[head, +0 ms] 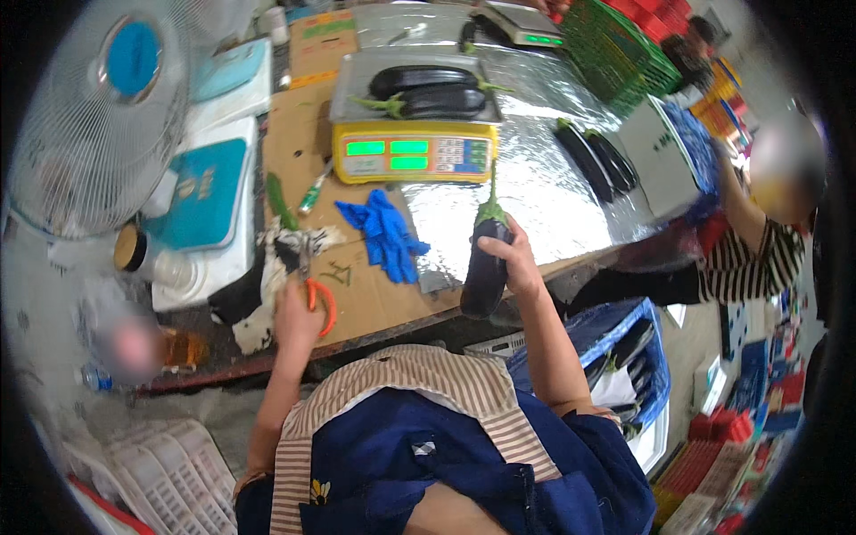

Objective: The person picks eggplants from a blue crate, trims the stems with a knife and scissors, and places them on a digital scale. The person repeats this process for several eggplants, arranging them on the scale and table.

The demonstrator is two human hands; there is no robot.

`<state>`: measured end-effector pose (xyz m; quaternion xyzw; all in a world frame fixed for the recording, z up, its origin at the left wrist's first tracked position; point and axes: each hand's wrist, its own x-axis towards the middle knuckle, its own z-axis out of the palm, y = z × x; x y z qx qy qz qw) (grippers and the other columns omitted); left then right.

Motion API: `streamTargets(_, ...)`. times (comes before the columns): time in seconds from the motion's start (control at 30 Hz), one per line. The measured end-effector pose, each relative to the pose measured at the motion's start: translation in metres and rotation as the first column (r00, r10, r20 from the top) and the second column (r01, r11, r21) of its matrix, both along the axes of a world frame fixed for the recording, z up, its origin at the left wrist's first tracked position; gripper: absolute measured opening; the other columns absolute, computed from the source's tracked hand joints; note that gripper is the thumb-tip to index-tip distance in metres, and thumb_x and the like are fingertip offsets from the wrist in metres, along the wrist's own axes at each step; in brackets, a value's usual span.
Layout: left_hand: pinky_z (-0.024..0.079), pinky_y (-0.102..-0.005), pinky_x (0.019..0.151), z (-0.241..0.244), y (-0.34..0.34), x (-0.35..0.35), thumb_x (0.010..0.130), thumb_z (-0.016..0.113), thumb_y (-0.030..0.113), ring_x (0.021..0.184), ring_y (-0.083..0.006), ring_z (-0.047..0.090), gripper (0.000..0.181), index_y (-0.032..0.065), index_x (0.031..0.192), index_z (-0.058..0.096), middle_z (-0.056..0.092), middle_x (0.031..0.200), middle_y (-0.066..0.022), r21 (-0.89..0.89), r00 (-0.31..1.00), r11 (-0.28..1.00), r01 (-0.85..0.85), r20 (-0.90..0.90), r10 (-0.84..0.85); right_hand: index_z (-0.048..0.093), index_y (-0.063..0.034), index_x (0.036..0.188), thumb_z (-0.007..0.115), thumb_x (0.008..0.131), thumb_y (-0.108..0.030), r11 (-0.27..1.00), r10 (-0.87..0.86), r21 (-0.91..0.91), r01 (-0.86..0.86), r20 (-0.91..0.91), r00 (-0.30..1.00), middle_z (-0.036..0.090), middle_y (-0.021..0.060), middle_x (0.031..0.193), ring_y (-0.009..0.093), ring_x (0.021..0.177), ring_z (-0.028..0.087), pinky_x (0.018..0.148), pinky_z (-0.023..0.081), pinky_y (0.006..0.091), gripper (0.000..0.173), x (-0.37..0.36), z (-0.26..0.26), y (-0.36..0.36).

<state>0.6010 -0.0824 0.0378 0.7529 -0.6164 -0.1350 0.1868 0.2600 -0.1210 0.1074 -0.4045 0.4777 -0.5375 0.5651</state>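
My right hand (520,257) grips a dark purple eggplant (487,281), its green stem pointing up towards the yellow digital scale (414,150). Two more eggplants (428,81) lie on the scale's metal pan, and its green displays are lit. At the table's left front, my left hand (297,314) is closed around one handle of orange-handled scissors (324,307). Their blades point away from me over a black-and-white cloth (271,287). Between my hands lies a crumpled blue glove (388,241) on the cardboard.
Two eggplants (595,160) lie on silver foil (535,214) beside a white foam box (659,157), where a person in stripes (749,261) stands. A second scale (521,27) is behind. A fan (100,120) and teal folder (204,194) stand left; a blue-lined crate (652,314) holds eggplants below right.
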Motion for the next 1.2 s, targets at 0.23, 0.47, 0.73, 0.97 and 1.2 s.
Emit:
streamTargets(0.23,0.044,-0.0235,0.051,0.073,0.034,0.033,0.076,0.060,0.017,0.065,-0.0148,0.054,0.041,-0.0003,0.112,0.049,0.055,0.081,-0.0096,0.259,-0.079,0.921,0.292,-0.953,0.293,0.053,-0.0034,0.105,0.074,0.064,-0.016,0.986,-0.056,-0.169,0.004,-0.302,0.952,0.057,0.0031,0.085,0.012,0.078,0.054,0.074,0.044,0.0265,0.048,-0.029,0.024,0.026)
streamTargets(0.47,0.038,-0.0249,0.047,0.048,0.021,0.026,0.085,0.051,0.024,0.059,-0.0150,0.048,0.047,0.0004,0.124,0.039,0.053,0.079,-0.0084,0.319,-0.275,0.904,0.285,-0.876,0.396,0.051,-0.0013,0.106,0.075,0.063,-0.019,0.994,-0.082,-0.097,0.052,-0.337,0.938,0.059,0.0064,0.089,0.013,0.082,0.055,0.076,0.044,0.0268,0.052,-0.046,0.013,0.039)
streamTargets(0.73,0.051,-0.0412,0.067,0.053,-0.012,0.049,0.075,0.055,0.008,0.079,-0.0300,0.061,0.056,0.0074,0.127,0.033,0.058,0.098,-0.0205,0.451,0.305,0.875,0.175,-0.870,0.388,0.053,0.0001,0.103,0.075,0.063,-0.021,0.977,-0.192,-0.152,0.150,-0.317,0.929,0.057,0.0047,0.088,0.011,0.080,0.052,0.075,0.043,0.0257,0.051,-0.068,-0.014,0.049)
streamTargets(0.97,0.051,-0.0387,0.065,0.105,-0.007,0.049,0.064,0.049,0.003,0.075,-0.0306,0.063,0.067,0.0016,0.128,0.030,0.059,0.093,-0.0202,0.603,0.693,0.684,0.411,-0.694,0.195,0.053,-0.0005,0.104,0.074,0.064,-0.021,0.981,-0.189,-0.087,0.173,-0.242,0.952,0.057,0.0049,0.088,0.012,0.079,0.053,0.074,0.043,0.0258,0.050,-0.078,-0.002,0.053)
streamTargets(1.2,0.049,-0.0311,0.057,0.120,0.002,0.077,0.067,0.050,-0.002,0.064,-0.0188,0.058,0.046,0.0019,0.113,0.046,0.057,0.081,-0.0097,0.646,0.921,0.703,0.297,-0.389,-0.031,0.051,0.0046,0.111,0.072,0.063,-0.021,0.979,-0.199,-0.111,0.170,-0.373,0.906,0.058,0.0094,0.092,0.016,0.084,0.054,0.076,0.045,0.0289,0.058,-0.078,-0.007,0.047)
